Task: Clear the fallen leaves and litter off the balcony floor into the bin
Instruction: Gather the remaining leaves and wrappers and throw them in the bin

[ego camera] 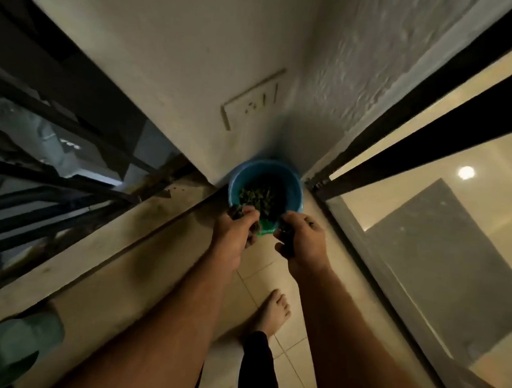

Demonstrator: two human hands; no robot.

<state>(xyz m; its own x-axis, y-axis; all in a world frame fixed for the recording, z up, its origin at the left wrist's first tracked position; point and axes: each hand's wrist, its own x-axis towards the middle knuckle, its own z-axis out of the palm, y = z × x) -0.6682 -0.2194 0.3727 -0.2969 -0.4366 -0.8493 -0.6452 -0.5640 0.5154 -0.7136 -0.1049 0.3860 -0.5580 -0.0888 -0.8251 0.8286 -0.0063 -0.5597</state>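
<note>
1. Nearest the camera, at lower left, a pale green slipper (6,347) lies on the raised concrete ledge (113,274) that runs beside the railing.
2. A bare foot (273,313) stands on the beige floor tiles (292,362), between the two forearms; a dark trouser leg shows above the ankle.
3. Left hand (234,233): fingers curled round a clump of dark leaves (237,211), held at the near rim of the bin. More leaf matter shows under the palm.
4. Right hand (301,241): fingers curled round dark leaf litter, some of it visible below the thumb. The hand is at the bin's near rim, just beside the left hand.
5. A small green object (267,227) shows between the two hands; what it is cannot be told.
6. The blue bin (295,184) stands on the floor in the corner where the wall meets the sliding door frame. A heap of green-brown leaves lies inside it.
7. A few dark scraps (175,190) lie on the ledge left of the bin.
8. Black metal railing (52,159) at left; glass sliding door (429,238) at right.
9. A switch plate (253,100) is set in the white wall (183,50) above the bin.
</note>
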